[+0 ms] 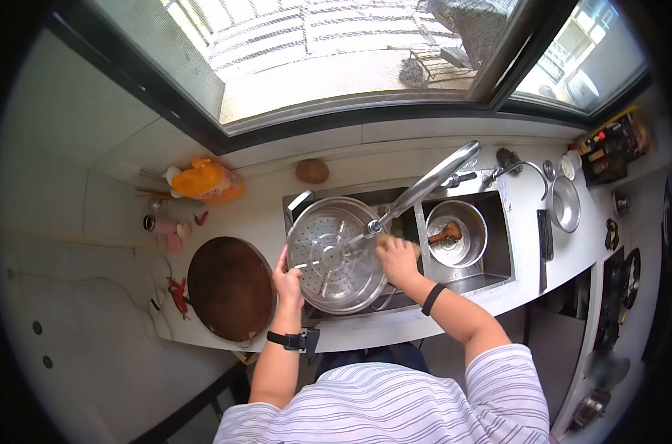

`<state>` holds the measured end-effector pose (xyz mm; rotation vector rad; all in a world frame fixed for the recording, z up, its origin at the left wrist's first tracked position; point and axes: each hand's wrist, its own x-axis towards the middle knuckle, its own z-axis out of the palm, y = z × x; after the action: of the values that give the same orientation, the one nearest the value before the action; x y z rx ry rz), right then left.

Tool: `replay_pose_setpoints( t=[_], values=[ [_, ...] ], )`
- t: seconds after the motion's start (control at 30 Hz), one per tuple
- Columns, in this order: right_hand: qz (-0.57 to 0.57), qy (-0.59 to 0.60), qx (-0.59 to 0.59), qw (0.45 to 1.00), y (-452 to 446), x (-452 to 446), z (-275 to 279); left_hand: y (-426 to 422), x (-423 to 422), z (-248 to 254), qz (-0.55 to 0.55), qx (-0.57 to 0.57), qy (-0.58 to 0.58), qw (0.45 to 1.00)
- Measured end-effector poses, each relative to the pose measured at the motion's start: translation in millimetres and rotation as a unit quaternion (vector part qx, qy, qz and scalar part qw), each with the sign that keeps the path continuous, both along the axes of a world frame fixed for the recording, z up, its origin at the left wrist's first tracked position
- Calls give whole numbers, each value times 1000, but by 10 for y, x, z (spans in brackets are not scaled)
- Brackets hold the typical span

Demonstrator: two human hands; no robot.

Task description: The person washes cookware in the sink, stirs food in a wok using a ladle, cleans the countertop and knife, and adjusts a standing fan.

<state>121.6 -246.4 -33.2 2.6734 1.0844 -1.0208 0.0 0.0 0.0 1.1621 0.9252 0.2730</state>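
A wide steel steamer (315, 275) with a perforated bottom sits tilted over the left sink basin. My left hand (288, 287) grips its rim at the left, thumb on the inside and fingers outside. At the right rim, my right hand (399, 262) is closed around a tan scrubbing pad (385, 241), mostly covered by the fingers. The faucet (432, 181) reaches over the steamer, and water appears to run from its spout into it. One loop handle (300, 200) shows at the steamer's upper left.
In the right basin (502, 255) stands a steel pot (475, 255) with a wooden-handled tool (447, 233) inside. A round chopping board (231, 288) lies left, near red chillies (178, 294) and an orange jug (206, 182). A cleaver (545, 240) and steel bowl (564, 203) lie right.
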Motion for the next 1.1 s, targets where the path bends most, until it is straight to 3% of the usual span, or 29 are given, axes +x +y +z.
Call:
replay_pose_setpoints(
  t=[0.07,0.1,0.17,0.23,0.27,0.3,0.33,0.37,0.43,0.47,0.5,0.57,0.6,0.63,0.67,0.7,0.73,0.77,0.8,0.87,1.0,1.03,1.07,1.1],
  values=[
    [-99,-101,78,987,-65,121,41,-31,88,115,13,22,-38,999],
    [-87,-106,60,989,-231,106,125,-176,73,200,23,3,-41,999],
    [-241,-216,211,922,-207,38,47,-121,38,372,4,108,11,994],
    [-297,-158,252,907,-97,107,-183,65,14,347,16,162,-43,986],
    [-366,24,323,872,-112,131,-240,83,2,373,4,171,-35,985],
    [-420,205,379,799,-139,159,-307,91,7,415,-7,179,-27,983],
    [-417,205,375,802,-166,166,-370,105,25,470,-16,132,-52,990],
    [-455,291,397,742,-168,152,-434,158,25,453,-12,132,-51,990],
    [-509,450,424,599,-188,170,-540,260,60,370,-40,-17,-103,994],
    [-553,538,400,495,-301,220,-566,265,86,306,-52,-77,-103,990],
    [-564,551,427,443,-356,233,-339,268,115,147,-45,-78,-103,991],
    [-564,518,469,439,-581,233,-395,247,205,-251,-54,-101,-40,993],
    [-565,519,463,444,-599,197,-279,190,282,-327,-116,-18,5,993],
    [-566,447,525,453,-597,132,35,80,364,-399,-177,64,50,981],
    [-560,370,583,459,-583,90,257,-90,430,-470,-186,330,119,918],
    [-559,368,578,467,-586,47,324,-328,507,-378,-142,394,128,899],
    [-566,316,596,473,-601,-5,370,-499,570,-371,-160,569,181,786],
    [-569,263,614,479,-626,-28,390,-629,624,-371,-168,717,227,637],
    [-555,222,630,496,-656,-31,326,-713,664,-530,-160,712,229,644],
    [-551,190,634,508,-595,-75,435,-900,665,-1032,-351,706,95,608],
    [-549,105,625,545,-521,-72,454,-1674,517,-915,-447,476,277,705],
    [-549,72,625,550,-463,-68,438,-1855,426,-704,-446,438,264,734],
    [-538,48,620,569,-444,-45,449,-1901,445,-728,-488,295,214,793],
    [-524,54,637,563,-446,-6,443,-2010,338,-735,-467,290,128,826]
  ],
)
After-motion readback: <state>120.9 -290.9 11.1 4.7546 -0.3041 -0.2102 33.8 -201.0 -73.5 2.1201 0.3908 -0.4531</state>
